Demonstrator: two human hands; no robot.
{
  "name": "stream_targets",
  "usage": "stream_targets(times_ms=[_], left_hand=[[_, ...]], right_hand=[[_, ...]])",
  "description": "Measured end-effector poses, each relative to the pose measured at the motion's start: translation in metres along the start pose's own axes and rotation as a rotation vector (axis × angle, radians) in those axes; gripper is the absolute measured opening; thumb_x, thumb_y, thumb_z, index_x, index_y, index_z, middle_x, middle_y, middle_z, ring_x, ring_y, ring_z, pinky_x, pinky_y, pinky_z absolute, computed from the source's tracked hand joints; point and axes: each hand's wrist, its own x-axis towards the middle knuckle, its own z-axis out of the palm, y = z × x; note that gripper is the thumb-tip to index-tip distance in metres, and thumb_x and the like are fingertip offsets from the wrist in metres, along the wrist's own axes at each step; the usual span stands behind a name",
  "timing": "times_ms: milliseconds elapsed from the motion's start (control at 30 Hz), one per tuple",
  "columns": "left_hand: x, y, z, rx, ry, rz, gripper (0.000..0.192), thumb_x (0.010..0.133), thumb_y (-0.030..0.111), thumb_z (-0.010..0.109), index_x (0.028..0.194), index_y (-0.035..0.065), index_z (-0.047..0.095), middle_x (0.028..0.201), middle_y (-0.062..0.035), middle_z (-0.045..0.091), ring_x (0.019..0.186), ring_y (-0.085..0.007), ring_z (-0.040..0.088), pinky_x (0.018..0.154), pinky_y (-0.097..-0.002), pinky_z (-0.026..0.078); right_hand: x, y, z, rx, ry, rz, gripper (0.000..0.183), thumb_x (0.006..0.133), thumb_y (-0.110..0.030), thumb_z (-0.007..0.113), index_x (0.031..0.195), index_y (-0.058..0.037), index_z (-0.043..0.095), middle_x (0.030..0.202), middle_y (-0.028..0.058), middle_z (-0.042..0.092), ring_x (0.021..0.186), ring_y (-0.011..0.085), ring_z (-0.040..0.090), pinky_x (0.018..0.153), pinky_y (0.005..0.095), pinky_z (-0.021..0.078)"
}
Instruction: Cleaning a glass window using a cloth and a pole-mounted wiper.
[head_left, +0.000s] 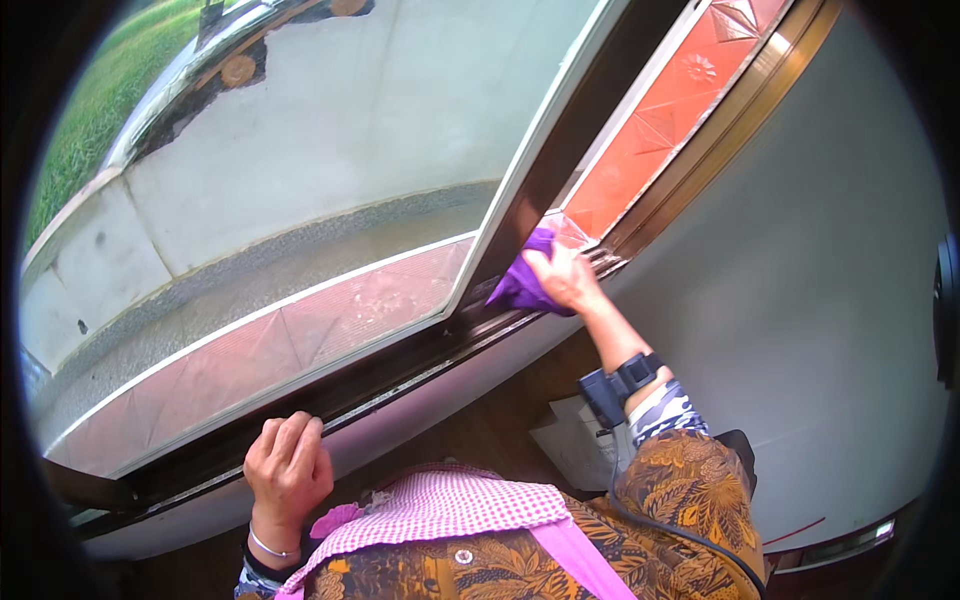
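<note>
My right hand (566, 277) is closed on a purple cloth (525, 281). It presses the cloth to the lower track at the right end of the window, beside the upright of the dark sliding sash (517, 210). Some of the cloth is hidden under the hand. My left hand (289, 457) is curled into a loose fist against the inner edge of the window's bottom frame (360, 386). Nothing shows in it, though its palm is turned out of sight. The glass pane (360, 180) spans the view above both hands.
Right of the window, a brown metal jamb (705, 172) meets a pale wall (795, 300). Red patterned tiles (660, 127) line the outer reveal. Below the sill, a white printed sheet or bag (577, 442) lies near the floor. A cable (675, 532) runs from my right wrist's strapped device.
</note>
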Motion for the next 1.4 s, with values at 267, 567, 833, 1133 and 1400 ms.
stream_targets(times_ms=[267,567,833,1133,1400], left_hand=[[0.003,0.001,0.002,-0.029,-0.021,0.052,0.024,0.056,-0.006,0.055,0.078,0.0002,0.058,0.077,-0.0098,0.056,0.064,-0.0246,0.054,0.056,-0.031,0.045],[0.022,0.031,-0.002,-0.148,-0.033,0.017,0.018,0.062,-0.008,0.056,0.079,-0.001,0.057,0.077,-0.0125,0.057,0.068,-0.027,0.055,0.06,-0.0339,0.045],[0.094,0.125,0.08,-0.229,-0.136,0.183,0.027,0.064,-0.005,0.059,0.09,-0.0001,0.057,0.088,-0.0127,0.057,0.078,-0.0276,0.058,0.066,-0.0347,0.049],[0.213,0.203,0.189,-0.207,-0.174,0.23,0.036,0.072,0.001,0.06,0.107,0.0026,0.054,0.106,-0.0148,0.054,0.096,-0.032,0.053,0.082,-0.0383,0.045],[0.275,0.206,0.278,-0.316,-0.42,0.146,0.036,0.074,0.006,0.058,0.109,0.0012,0.052,0.099,-0.0178,0.056,0.09,-0.033,0.055,0.079,-0.0371,0.045]], right_hand=[[0.016,-0.025,-0.032,1.277,0.122,-0.058,0.037,0.085,-0.026,0.053,0.113,-0.0006,0.054,0.105,0.0073,0.059,0.096,0.0148,0.053,0.086,0.0283,0.0404],[0.037,0.007,-0.059,0.693,-0.022,-0.349,0.043,0.073,-0.014,0.066,0.109,0.0024,0.05,0.1,0.007,0.057,0.095,0.0153,0.052,0.087,0.0285,0.0405],[0.045,0.033,-0.094,0.897,-0.008,-0.606,0.044,0.075,-0.026,0.068,0.105,0.0019,0.051,0.097,0.0092,0.059,0.094,0.0153,0.054,0.084,0.0312,0.0424],[0.061,0.169,-0.081,0.544,-0.174,-0.555,0.057,0.069,-0.036,0.07,0.106,0.0042,0.054,0.095,0.0151,0.06,0.081,0.0193,0.059,0.074,0.0303,0.0475],[0.063,0.197,-0.092,0.467,0.501,-0.768,0.012,0.073,-0.002,0.058,0.084,0.0015,0.057,0.076,0.0109,0.058,0.076,0.0243,0.058,0.063,0.0302,0.0491]])
